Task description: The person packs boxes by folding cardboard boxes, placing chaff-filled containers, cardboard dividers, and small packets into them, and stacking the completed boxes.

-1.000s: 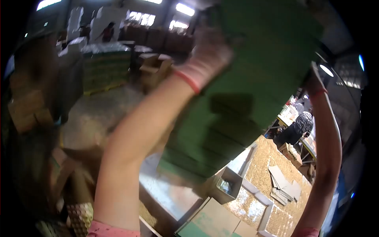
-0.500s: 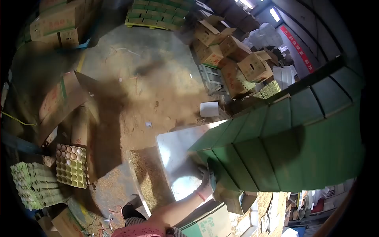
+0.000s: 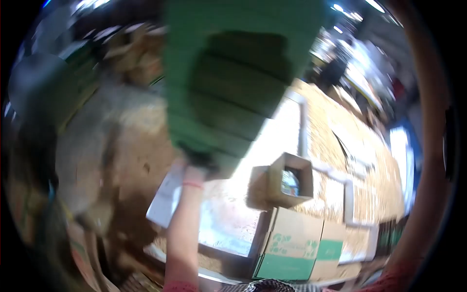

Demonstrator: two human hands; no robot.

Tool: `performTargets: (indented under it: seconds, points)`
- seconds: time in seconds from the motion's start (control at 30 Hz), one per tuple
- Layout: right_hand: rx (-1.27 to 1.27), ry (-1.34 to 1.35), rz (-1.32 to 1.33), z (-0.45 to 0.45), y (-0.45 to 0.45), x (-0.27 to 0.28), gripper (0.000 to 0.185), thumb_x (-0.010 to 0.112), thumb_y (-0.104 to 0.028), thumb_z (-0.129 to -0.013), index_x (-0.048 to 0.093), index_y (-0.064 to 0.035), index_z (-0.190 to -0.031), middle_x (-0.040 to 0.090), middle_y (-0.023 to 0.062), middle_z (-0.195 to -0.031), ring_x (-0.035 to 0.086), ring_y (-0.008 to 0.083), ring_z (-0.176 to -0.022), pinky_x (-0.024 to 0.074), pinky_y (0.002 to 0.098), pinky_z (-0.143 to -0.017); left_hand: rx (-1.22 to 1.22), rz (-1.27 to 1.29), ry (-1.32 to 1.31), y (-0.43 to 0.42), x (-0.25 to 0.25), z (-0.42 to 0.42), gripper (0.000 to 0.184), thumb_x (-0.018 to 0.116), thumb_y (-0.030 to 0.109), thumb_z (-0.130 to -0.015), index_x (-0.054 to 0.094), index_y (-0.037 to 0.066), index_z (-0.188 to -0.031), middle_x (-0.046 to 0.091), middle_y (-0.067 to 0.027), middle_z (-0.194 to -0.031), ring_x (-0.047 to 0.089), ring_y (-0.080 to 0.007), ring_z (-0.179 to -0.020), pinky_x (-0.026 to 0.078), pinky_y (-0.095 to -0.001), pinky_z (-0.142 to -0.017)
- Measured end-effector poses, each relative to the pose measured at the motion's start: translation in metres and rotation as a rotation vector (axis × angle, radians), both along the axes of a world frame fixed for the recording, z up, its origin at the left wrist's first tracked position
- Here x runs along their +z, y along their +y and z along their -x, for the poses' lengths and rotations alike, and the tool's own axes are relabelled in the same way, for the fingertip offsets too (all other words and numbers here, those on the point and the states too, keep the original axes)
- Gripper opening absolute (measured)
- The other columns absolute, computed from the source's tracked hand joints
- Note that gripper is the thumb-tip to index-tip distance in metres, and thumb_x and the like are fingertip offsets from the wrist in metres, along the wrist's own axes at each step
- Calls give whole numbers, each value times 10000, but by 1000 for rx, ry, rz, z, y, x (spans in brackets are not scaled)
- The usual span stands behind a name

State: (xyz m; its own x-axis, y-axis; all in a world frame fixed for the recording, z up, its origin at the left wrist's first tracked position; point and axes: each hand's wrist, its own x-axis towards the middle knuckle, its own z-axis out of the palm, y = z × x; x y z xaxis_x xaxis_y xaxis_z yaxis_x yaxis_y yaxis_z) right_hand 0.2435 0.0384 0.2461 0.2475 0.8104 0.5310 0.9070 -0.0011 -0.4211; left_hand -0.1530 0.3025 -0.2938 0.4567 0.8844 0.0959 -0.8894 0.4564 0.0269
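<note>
A long row of green cardboard boxes (image 3: 209,112), pressed together, is held up in front of me and reaches past the top edge. A dark shadow falls across it. My left hand (image 3: 198,161), blurred and partly dark, grips the lower end of the row; a red band circles that wrist. My right arm (image 3: 428,126) runs up along the right edge, and its hand is out of sight. Below the row is a white tabletop (image 3: 224,219). On the right of it stands a small open carton (image 3: 296,177) with something unclear inside.
A flattened or closed carton with green print (image 3: 292,243) lies close in front of me. Wood-chip-coloured boards with white-edged frames (image 3: 350,194) spread to the right. Brown cartons (image 3: 138,53) are blurred at the far left. The floor (image 3: 121,126) lies left of the table.
My view has turned right. The row of green boxes has swung from pointing right to pointing up and away, with my left hand still at its near end. My right arm has come into view.
</note>
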Motion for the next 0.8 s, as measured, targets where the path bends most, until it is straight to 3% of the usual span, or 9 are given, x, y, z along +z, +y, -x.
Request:
performTargets:
  seconds: [0.07, 0.13, 0.17, 0.27, 0.53, 0.63, 0.7, 0.73, 0.8]
  points:
    - [12, -56, -8, 8, 16, -9, 538, 459, -349, -980, 366, -34, -1406, 448, 133, -1389, 431, 249, -1265, 317, 374, -1075, -66, -126, 147, 29, -11, 14, 902, 288, 781, -823, 211, 187, -1498, 175, -57, -1558, 188, -331, -1393, 168, -553, -1118]
    - [38, -96, -16, 13, 34, -16, 542, 459, -346, -980, 359, -33, -1410, 441, 136, -1396, 426, 251, -1271, 312, 375, -1079, -312, 364, -470, 37, 11, 28, 903, 283, 781, -821, 208, 189, -1498, 177, -60, -1556, 186, -344, -1391, 155, -575, -1113]
    - [55, -113, -16, 14, 44, -20, 544, 459, -345, -980, 356, -32, -1412, 438, 137, -1400, 423, 252, -1274, 310, 376, -1080, -345, 367, -443, 43, 7, 23, 903, 283, 781, -821, 208, 189, -1498, 177, -60, -1556, 186, -344, -1391, 155, -575, -1113]
    - [108, -148, -27, 20, 72, -25, 550, 460, -341, -980, 346, -30, -1419, 427, 142, -1411, 416, 254, -1283, 303, 378, -1085, -245, 49, 86, 53, -6, 24, 886, 293, 777, -825, 202, 208, -1498, 162, -56, -1557, 170, -330, -1397, 145, -573, -1117]
    - [224, -227, -113, 38, 135, -31, 567, 462, -331, -980, 319, -25, -1435, 397, 154, -1439, 395, 261, -1307, 284, 384, -1099, -70, 0, 352, 31, 28, 17, 776, 391, 621, -877, 285, 90, -1433, 322, -126, -1441, 342, -292, -1281, 278, -496, -1036]
    - [309, -196, -220, 30, 141, -38, 574, 462, -327, -980, 309, -23, -1442, 387, 158, -1450, 387, 263, -1315, 277, 386, -1105, 95, -11, 551, -21, 42, 2, 735, 428, 562, -896, 317, 46, -1408, 381, -152, -1397, 407, -278, -1238, 328, -467, -1006]
    - [334, -92, -251, -12, 104, -79, 578, 463, -325, -980, 302, -21, -1446, 379, 161, -1457, 382, 265, -1321, 273, 388, -1108, 240, 3, 886, -90, 54, -13, 709, 453, 523, -909, 338, 17, -1392, 421, -170, -1368, 450, -268, -1209, 362, -447, -985]
    - [282, 13, -22, -67, 76, -134, 580, 488, -273, -960, 302, 4, -1434, 337, 208, -1469, 333, 313, -1356, 229, 411, -1127, 280, -10, 1126, -126, 62, -26, 696, 465, 503, -915, 348, 2, -1384, 441, -178, -1353, 472, -263, -1194, 378, -438, -975]
    - [-49, -307, -22, -187, -37, -296, 575, 521, -240, -933, 335, 21, -1411, 356, 239, -1445, 321, 369, -1355, 251, 432, -1115, 157, -114, 1625, -184, 74, -51, 670, 489, 464, -928, 369, -27, -1368, 481, -196, -1324, 515, -253, -1166, 412, -419, -955]
